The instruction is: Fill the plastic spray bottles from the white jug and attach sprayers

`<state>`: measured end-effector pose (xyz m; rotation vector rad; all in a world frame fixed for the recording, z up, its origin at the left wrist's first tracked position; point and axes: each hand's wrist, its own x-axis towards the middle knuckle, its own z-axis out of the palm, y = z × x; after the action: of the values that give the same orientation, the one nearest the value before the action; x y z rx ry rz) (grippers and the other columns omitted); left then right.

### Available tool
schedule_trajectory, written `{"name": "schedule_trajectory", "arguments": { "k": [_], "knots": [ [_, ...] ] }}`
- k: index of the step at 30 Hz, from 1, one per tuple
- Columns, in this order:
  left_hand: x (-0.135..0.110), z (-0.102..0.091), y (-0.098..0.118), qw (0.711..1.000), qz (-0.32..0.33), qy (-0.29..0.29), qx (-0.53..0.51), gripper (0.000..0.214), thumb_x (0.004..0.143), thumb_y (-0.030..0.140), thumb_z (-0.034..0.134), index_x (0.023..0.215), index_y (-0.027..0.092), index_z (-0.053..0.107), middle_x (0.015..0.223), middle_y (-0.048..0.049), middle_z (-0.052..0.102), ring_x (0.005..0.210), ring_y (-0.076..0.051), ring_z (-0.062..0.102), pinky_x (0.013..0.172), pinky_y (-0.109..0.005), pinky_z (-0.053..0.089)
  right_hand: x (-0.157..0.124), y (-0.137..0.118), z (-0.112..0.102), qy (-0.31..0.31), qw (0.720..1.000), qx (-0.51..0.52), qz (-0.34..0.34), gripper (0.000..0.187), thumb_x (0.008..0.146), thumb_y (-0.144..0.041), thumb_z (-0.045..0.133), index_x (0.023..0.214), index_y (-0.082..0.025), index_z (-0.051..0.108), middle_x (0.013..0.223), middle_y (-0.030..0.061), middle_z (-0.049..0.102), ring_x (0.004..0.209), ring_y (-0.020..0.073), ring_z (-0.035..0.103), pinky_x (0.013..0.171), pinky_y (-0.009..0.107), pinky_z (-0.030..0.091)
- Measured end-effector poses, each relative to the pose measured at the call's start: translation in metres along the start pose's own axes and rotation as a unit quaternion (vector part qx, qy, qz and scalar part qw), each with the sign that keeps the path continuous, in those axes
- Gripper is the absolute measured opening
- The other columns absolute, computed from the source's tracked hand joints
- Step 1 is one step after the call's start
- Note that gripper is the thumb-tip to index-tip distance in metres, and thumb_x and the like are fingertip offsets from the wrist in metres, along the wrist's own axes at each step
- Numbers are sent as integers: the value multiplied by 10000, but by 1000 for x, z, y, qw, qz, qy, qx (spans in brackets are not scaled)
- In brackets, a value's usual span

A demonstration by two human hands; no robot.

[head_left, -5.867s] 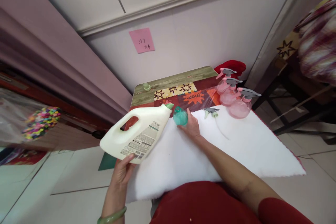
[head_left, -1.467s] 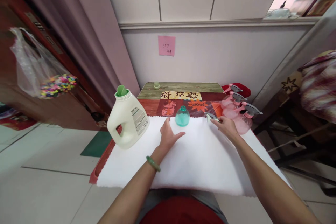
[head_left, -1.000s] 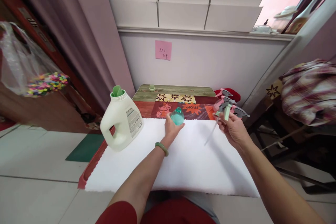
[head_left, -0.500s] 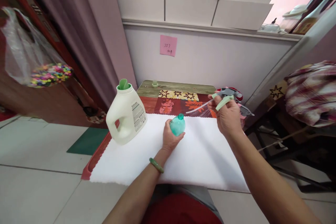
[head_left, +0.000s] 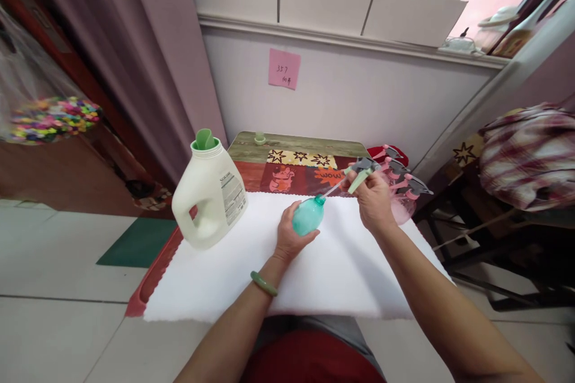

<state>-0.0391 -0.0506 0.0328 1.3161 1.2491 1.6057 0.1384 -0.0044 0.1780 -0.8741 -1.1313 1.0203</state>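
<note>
My left hand [head_left: 288, 232] is wrapped round a small teal bottle [head_left: 309, 217], which leans to the right above the white cloth [head_left: 224, 287]. In my right hand [head_left: 375, 200] is a grey and light green spray head [head_left: 363, 171]. Its thin white tube points down and left, with the tip at the bottle's open neck; whether it is inside the neck I cannot tell exactly. A large cream jug [head_left: 209, 194] with a green spout stands on the cloth to the left of the bottle.
Several pink spray bottles [head_left: 403, 206] with grey heads stand at the table's right, behind my right hand. A small pale green cap [head_left: 259, 139] lies at the back. A plaid cloth [head_left: 530, 155] is piled at the far right.
My right hand has brought the spray head left and down, so the tube now meets the bottle's neck. The bottle has tilted to the right. My view has shifted slightly.
</note>
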Motion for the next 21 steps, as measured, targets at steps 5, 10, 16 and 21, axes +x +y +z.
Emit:
{"name": "schedule_trajectory", "arguments": {
  "k": [5,10,16,21],
  "knots": [
    [1,-3,-5,989,-81,-32,-119,842,480,280,934,1216,302,526,1095,-54,661,1025,-315,636,937,-512,497,1,21,-3,-8,998,-37,45,474,663,-569,868,910,-206,687,869,46,757,890,245,706,770,393,573],
    [-3,0,1,949,-164,-75,-260,682,522,318,924,1113,245,591,973,-23,677,876,-236,655,767,-359,526,-1,29,2,-10,998,3,60,488,637,-581,884,892,-203,712,949,70,780,975,277,708,867,428,562],
    [-15,11,6,877,-279,-57,-387,548,745,540,775,1190,248,644,1166,-106,707,1025,-298,673,773,-426,577,4,20,4,-45,999,-27,3,459,695,-608,842,945,-236,741,1002,50,788,1044,290,703,907,440,566],
    [-14,7,1,828,-357,-35,-431,521,819,591,709,1174,215,652,1046,-112,745,933,-290,708,708,-447,606,3,34,0,-119,992,-35,8,441,723,-614,826,975,-258,761,994,59,794,1063,306,709,925,459,568]
  ]
}}
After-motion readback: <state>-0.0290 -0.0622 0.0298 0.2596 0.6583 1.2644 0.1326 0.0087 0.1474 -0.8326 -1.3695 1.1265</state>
